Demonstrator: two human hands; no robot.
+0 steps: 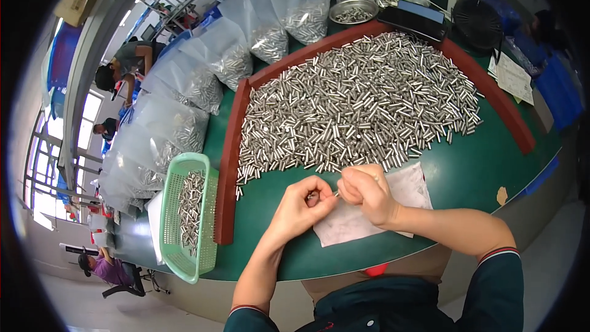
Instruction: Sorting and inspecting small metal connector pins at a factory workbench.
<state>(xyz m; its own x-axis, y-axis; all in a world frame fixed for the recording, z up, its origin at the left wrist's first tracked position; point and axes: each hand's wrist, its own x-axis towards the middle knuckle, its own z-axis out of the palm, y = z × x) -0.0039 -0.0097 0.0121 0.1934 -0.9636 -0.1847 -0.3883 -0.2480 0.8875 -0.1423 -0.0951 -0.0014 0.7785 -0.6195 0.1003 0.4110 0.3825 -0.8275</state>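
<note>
My left hand (301, 206) is curled, thumb and fingertips brought together, over the near edge of the table. Something small and dark shows inside its curl, too hidden to name. Closed in a fist just to the right, my right hand (372, 195) grips a thin pale stick (336, 194) whose end reaches to my left fingertips. Both hands are above a stained white cloth (402, 193). Just beyond them spreads a large heap of short, shiny metal pins (356, 104) on the green tabletop (279, 190).
Red-brown rails (228, 172) border the heap. At left stands a green plastic basket (169, 209) partly filled with pins. Clear bags of pins (230, 55) line the far left. Behind the heap are a metal bowl (353, 12), a phone (415, 19) and a black fan (478, 21).
</note>
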